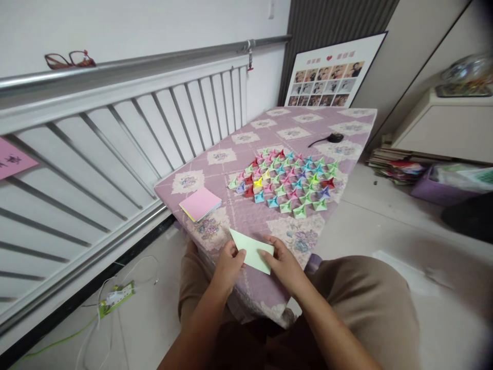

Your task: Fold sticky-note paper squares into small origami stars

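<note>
1. Pale green paper (254,252) was held between both hands, over the near end of the flowered tablecloth (256,293).
2. Left hand (231,261) pinched its left side, thumb on top.
3. Right hand (284,261) gripped the opposite side, thumb likewise uppermost.
4. Paper stack (201,202), pink sheet topmost, lay beyond the left hand.
5. Folded multicoloured pieces (285,177) stood in rows farther off.

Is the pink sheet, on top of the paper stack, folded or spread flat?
Spread flat: the pink sheet shows one smooth, four-cornered face, with no visible crease or raised flap.
</note>
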`<state>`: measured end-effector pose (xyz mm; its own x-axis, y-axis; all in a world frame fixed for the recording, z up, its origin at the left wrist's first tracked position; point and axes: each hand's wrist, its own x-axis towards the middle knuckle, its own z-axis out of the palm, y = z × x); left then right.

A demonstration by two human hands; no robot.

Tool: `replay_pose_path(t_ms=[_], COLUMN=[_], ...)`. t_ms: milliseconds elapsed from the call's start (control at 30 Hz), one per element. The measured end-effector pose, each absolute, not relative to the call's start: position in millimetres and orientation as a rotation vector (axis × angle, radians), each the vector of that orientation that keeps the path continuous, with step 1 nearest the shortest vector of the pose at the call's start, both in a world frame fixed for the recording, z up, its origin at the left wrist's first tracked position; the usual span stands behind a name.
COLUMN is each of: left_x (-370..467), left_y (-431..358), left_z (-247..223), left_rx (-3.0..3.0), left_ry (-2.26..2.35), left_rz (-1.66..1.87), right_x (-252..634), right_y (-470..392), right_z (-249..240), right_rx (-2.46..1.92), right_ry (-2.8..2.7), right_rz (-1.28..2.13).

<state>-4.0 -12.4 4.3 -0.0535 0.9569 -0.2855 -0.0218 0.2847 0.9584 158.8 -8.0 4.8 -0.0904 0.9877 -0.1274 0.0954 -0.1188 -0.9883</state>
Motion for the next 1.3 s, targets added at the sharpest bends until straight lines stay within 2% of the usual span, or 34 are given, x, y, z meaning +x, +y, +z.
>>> replay_pose_path(t_ms=[100, 200, 433, 567, 867, 967, 1133, 1300], left_x=[-8, -11, -13, -20, -22, -21, -28, -39], left_y=[-9, -6, 0, 4, -4, -12, -19, -22], left_z=[-4, -6, 5, 2, 3, 3, -3, -10], left_rx=[1.154, 1.317, 1.029, 1.09, 1.933, 2.103, 2.409, 2.466], left_ry=[1.497, 1.571, 1.534, 1.555, 1.893, 1.947, 1.67, 1.5], left_rz=[0.951, 0.907, 0.836, 0.781, 0.38, 0.387, 0.346, 0.403], right_x=[171, 175, 151, 154, 161, 161, 163, 163], right_y=[-9, -13, -28, -25, -18, -15, -9, -1], right_z=[-3, -2, -4, -11, -15, -16, -16, -10], right_rx=[-1.443, -1.339, -1.265, -1.281, -1.154, -1.161, -1.176, -1.366], right_ry=[-1.546, -1.841, -2.178, -2.237, -2.335, -2.33, -2.295, -2.26], right_rz=[0.896, 0.603, 0.347, 0.185, 0.277, 0.331, 0.412, 0.461])
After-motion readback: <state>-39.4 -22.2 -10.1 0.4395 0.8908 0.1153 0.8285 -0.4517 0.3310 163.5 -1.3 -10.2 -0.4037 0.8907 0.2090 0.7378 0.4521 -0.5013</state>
